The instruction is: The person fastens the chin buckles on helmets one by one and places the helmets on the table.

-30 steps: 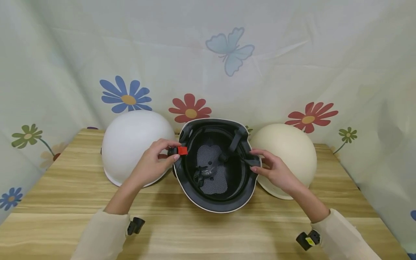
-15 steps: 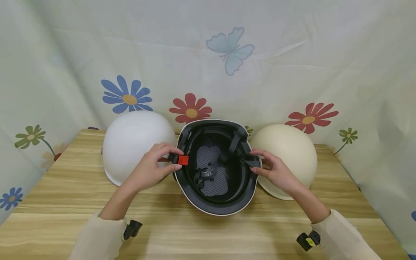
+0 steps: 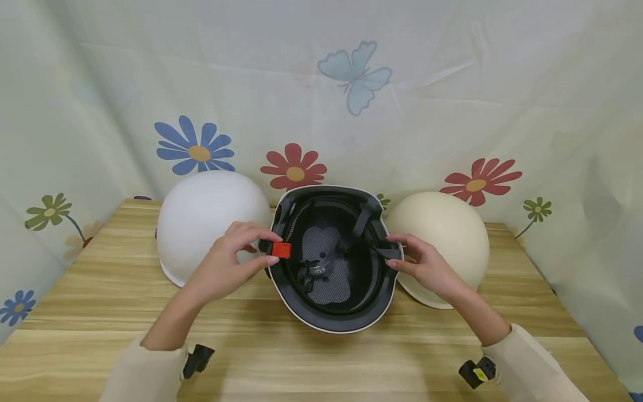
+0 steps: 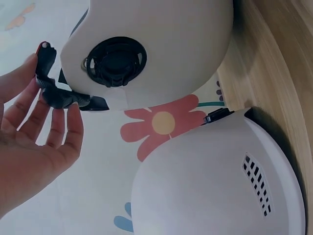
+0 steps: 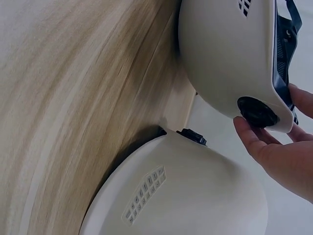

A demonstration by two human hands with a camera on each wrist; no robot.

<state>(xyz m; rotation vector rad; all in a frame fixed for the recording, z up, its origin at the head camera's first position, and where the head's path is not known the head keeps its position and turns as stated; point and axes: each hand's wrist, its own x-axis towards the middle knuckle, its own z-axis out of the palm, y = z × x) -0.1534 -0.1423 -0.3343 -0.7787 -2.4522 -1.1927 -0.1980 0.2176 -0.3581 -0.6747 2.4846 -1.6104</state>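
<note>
An upturned helmet (image 3: 337,322) sits between two others, its black padded lining and inner straps facing up. At its left rim my left hand (image 3: 228,259) pinches a black chin-strap buckle with a red end (image 3: 281,250). In the left wrist view, that buckle (image 4: 46,61) hangs from the strap beside the shell's round black side disc (image 4: 116,61). My right hand (image 3: 427,262) holds the helmet's right rim, thumb on the inner side. Its fingers touch the shell near another black disc (image 5: 257,112) in the right wrist view.
A white helmet (image 3: 208,218) lies dome-up at the left, close behind my left hand. A cream helmet (image 3: 442,234) lies dome-up at the right, behind my right hand. All rest on a wooden table (image 3: 321,368) before a flowered curtain (image 3: 432,67).
My left hand has moved slightly down and toward the person, taking the red-ended buckle lower along the rim. My right hand stays in place, and the helmet has barely shifted.
</note>
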